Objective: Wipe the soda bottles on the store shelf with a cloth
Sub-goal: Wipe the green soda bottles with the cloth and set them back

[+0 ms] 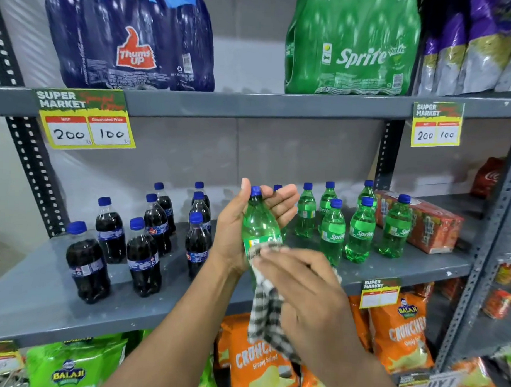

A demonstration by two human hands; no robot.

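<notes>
Shelving of grey metal fills the view, and its middle shelf point(27, 307) serves as the landmark here. Above that shelf sit two shrink-wrapped packs, a dark blue pack point(129, 38) of cola bottles to the left and a green pack point(352, 46) of soda bottles to the right. Below it hang orange chip bags point(400, 331) and green chip bags point(74, 363). On the shelf itself, to the left, stand small cola bottles point(86, 262) full of dark drink with blue caps; to the right stand green soda bottles point(360, 229), also blue-capped, beside a red carton point(427, 225). In front of the shelf's middle, the left hand point(247, 219) holds one green bottle point(259, 222) upright by its neck, fingers curled loosely round the cap end. The right hand point(303, 284) presses a checked cloth point(267, 312) flat against the bottle's label, fingers nearly straight, the cloth's tail hanging down.
</notes>
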